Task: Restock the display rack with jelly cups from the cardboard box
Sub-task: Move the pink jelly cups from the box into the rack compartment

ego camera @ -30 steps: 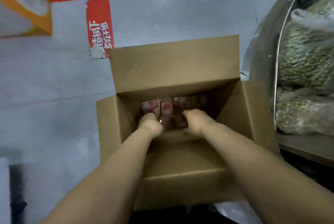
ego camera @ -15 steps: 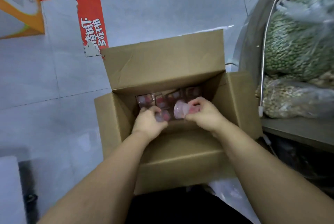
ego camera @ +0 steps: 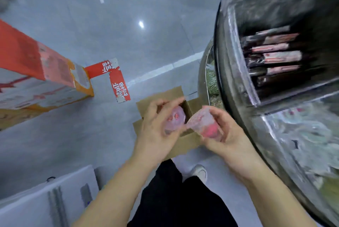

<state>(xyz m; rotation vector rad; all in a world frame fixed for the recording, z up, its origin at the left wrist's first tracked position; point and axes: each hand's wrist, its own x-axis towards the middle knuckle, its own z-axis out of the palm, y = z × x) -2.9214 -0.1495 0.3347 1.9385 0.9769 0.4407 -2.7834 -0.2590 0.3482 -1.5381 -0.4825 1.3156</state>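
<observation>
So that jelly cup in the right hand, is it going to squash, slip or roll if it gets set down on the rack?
The jelly cup looks like thin translucent plastic, so it probably flexes under a hard squeeze. The right hand holds it on its side; its round tapered wall would likely roll if laid that way. The smooth plastic may be a bit slippery.

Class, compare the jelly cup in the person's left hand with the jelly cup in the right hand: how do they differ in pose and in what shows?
The left hand's jelly cup shows a round face with small red spots; the right hand's jelly cup lies tilted, showing its side, with a larger red patch low down. The left cup is in front of the cardboard box; the right cup is nearer the display rack. Both are translucent, pinkish, and lifted out of the box.
</observation>
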